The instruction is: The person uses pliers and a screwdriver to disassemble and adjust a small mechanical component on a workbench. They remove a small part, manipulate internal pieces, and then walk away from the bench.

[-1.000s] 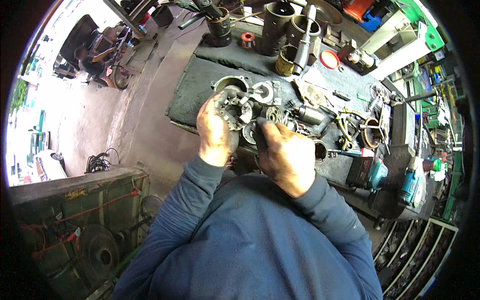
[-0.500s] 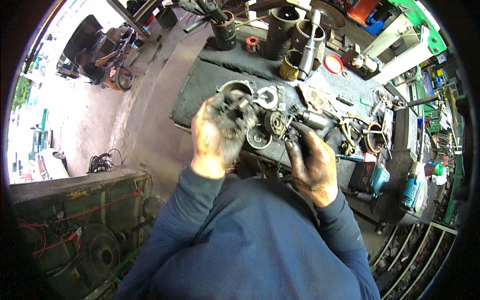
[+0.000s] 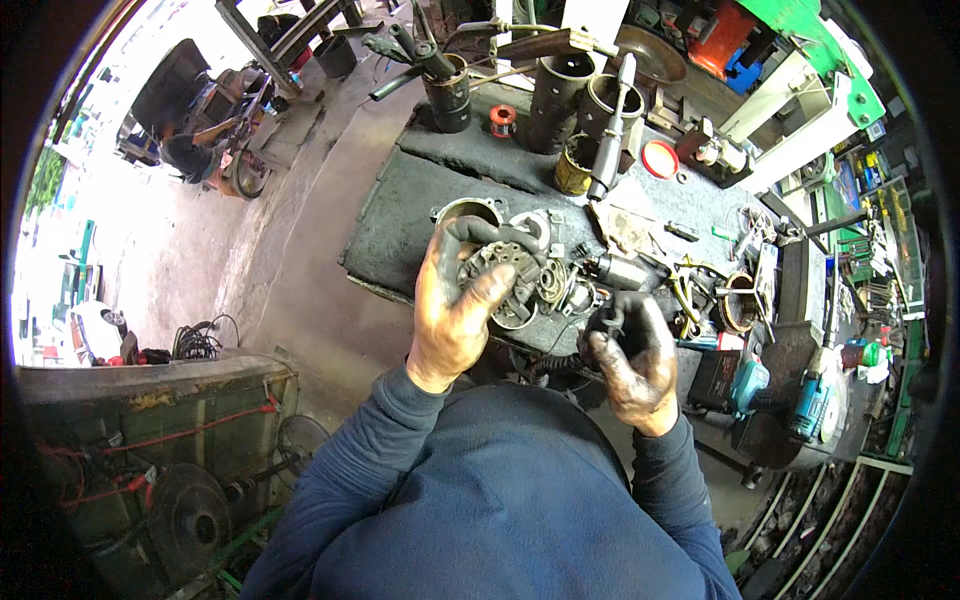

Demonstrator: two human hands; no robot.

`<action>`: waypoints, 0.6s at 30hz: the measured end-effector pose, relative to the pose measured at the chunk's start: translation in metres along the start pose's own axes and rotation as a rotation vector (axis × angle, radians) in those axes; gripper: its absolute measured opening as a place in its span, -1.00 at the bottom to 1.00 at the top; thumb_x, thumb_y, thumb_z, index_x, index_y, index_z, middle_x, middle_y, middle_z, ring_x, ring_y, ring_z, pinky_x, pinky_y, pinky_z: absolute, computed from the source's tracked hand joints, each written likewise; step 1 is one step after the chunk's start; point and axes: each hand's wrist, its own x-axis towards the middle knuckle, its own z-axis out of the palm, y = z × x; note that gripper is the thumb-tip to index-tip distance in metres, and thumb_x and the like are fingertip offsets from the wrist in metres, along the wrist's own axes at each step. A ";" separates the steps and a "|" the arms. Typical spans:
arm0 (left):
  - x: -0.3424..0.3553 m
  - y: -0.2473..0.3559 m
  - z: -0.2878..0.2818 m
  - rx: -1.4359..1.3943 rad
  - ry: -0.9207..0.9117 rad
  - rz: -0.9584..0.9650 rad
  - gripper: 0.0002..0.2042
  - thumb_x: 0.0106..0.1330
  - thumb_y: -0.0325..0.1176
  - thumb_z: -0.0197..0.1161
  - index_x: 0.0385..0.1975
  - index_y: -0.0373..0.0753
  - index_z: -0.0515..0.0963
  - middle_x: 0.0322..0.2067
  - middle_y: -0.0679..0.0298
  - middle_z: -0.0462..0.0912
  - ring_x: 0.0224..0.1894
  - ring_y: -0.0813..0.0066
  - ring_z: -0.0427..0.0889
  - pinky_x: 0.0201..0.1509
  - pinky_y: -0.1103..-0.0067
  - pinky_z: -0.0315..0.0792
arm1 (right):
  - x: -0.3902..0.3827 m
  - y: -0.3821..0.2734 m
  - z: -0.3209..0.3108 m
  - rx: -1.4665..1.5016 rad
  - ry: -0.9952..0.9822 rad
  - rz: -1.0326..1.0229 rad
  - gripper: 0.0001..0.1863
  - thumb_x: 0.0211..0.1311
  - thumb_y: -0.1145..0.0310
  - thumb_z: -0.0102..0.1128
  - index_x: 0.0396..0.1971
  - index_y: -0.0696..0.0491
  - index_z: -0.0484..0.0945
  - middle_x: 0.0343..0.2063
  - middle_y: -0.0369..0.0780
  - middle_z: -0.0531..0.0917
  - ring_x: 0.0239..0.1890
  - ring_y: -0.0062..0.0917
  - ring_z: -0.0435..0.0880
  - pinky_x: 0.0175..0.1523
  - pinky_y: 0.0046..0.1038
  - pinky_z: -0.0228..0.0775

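At the centre of the frame we hold a round, grimy motor housing point(image 3: 503, 283) in our left hand point(image 3: 455, 310), fingers wrapped over its top edge and thumb pressed across its face, so the grip is full and firm. The housing sits above the near edge of the dark mat point(image 3: 400, 215) that covers the workbench. Just right of it lie a copper-wound coil point(image 3: 553, 283) and a small grey motor body point(image 3: 625, 270), loose on the mat.

Our right hand point(image 3: 632, 360), lower and right of centre, is curled tight around a small dark part point(image 3: 605, 322); we cannot tell what the part is, only that the fingers close narrowly on it.

As for progress, we judge the unit to be in pieces: the housing is off the bench and in hand, while its coil and other parts lie apart beside it. Whether we are stripping it down or putting it back together the frame does not show.

Much is hard to read. Grease blackens both hands and blurs their outlines against the parts. The inside of the housing is partly covered by our thumb. Toward the upper middle stand dark metal cylinders point(image 3: 555, 100), and at the lower right two teal power tools point(image 3: 815, 400) bend with the lens.
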 end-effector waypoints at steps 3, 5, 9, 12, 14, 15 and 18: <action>-0.007 0.006 0.005 -0.206 -0.071 0.211 -0.37 0.30 -0.17 0.53 0.19 -0.37 0.33 0.10 0.10 0.54 0.15 0.34 0.57 0.30 0.38 0.47 | 0.004 0.008 0.013 0.018 0.008 0.230 -0.70 0.36 0.50 0.33 0.03 0.17 0.52 -0.19 -0.32 0.60 -0.13 -0.63 0.50 0.04 -0.52 0.39; -0.009 0.010 0.007 -0.108 -0.066 0.342 -0.20 0.18 0.08 0.55 0.22 -0.33 0.31 0.04 0.04 0.61 0.09 0.25 0.63 0.33 0.26 0.43 | 0.010 0.008 0.025 0.016 -0.001 0.214 -0.72 0.36 0.48 0.37 0.01 0.17 0.56 -0.17 -0.32 0.62 -0.12 -0.62 0.52 0.03 -0.51 0.41; 0.001 0.027 -0.014 0.442 -0.262 0.755 0.01 -0.03 0.37 0.58 0.29 -0.17 0.31 -0.07 -0.04 0.75 -0.05 0.03 0.75 0.24 0.05 0.51 | 0.016 0.013 0.027 -0.290 -0.100 0.037 -0.70 0.32 0.43 0.41 -0.01 0.18 0.59 -0.20 -0.17 0.69 -0.13 -0.50 0.64 0.05 -0.43 0.49; -0.012 0.047 -0.015 0.586 -0.330 0.751 0.04 -0.10 0.24 0.69 0.33 -0.06 0.22 -0.06 -0.05 0.74 -0.05 -0.02 0.77 0.14 0.06 0.58 | 0.019 0.006 0.029 -0.357 -0.153 0.055 -0.65 0.30 0.40 0.41 0.03 0.18 0.59 -0.17 -0.10 0.72 -0.08 -0.42 0.70 0.08 -0.37 0.52; -0.015 0.043 -0.017 0.567 -0.302 0.738 0.00 -0.08 0.04 0.75 0.32 -0.09 0.22 -0.06 -0.06 0.73 -0.03 -0.01 0.76 0.13 0.06 0.59 | 0.019 0.007 0.030 -0.353 -0.196 0.004 -0.62 0.39 0.28 0.30 0.08 0.20 0.58 -0.14 -0.04 0.73 -0.07 -0.31 0.73 0.09 -0.33 0.52; -0.015 0.042 -0.018 0.573 -0.285 0.721 -0.04 -0.06 -0.08 0.70 0.32 -0.15 0.21 -0.04 -0.04 0.70 0.00 0.03 0.74 0.17 0.11 0.58 | 0.018 0.007 0.032 -0.307 -0.219 0.004 -0.61 0.43 0.25 0.25 0.08 0.20 0.57 -0.14 -0.02 0.72 -0.07 -0.28 0.73 0.08 -0.31 0.52; -0.019 0.027 -0.014 0.337 -0.118 0.535 -0.14 0.02 -0.42 0.57 0.32 -0.34 0.17 0.03 0.02 0.62 0.07 0.17 0.68 0.28 0.27 0.54 | 0.017 0.013 0.034 -0.250 -0.230 -0.098 -0.56 0.58 0.13 -0.01 0.07 0.23 0.57 -0.14 0.04 0.72 -0.10 -0.12 0.74 0.06 -0.26 0.52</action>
